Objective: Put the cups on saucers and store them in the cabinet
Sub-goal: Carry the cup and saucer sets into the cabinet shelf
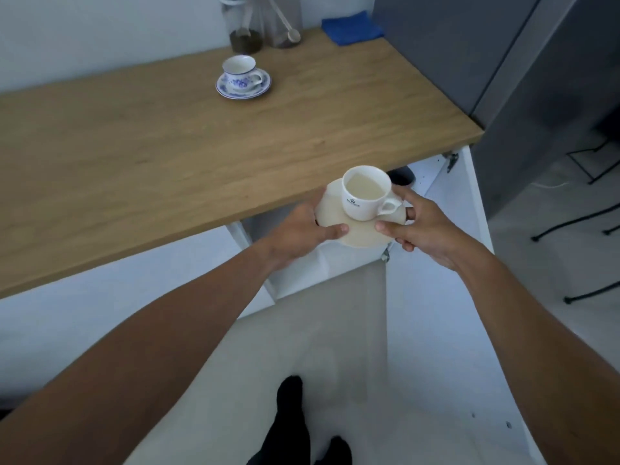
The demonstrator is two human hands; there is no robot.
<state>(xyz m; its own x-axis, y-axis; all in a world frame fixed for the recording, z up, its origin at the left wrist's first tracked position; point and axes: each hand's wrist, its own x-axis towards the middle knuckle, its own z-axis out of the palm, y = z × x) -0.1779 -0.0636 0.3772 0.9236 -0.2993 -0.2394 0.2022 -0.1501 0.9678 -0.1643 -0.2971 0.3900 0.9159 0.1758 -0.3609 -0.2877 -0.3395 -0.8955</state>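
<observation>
A wooden surface point(167, 146) fills the upper half of the view, and it serves as the landmark here. Below its front edge on the right, a white cabinet point(432, 297) stands open, its door point(436, 347) swung out toward the person. At the back of the surface stand two glass jars point(243, 25), with a folded blue cloth point(352, 26) to their right. In front of the jars, a blue-patterned cup point(240, 70) sits upright on a matching saucer point(224, 87). Just off the front edge of the surface, above the cabinet opening, a plain cream saucer point(359, 234) is held level in the air. The left hand point(302, 229) grips its left rim and the right hand point(419, 223) pinches its right rim. A white cup point(365, 193) with a small dark logo stands upright on this saucer, handle pointing right.
</observation>
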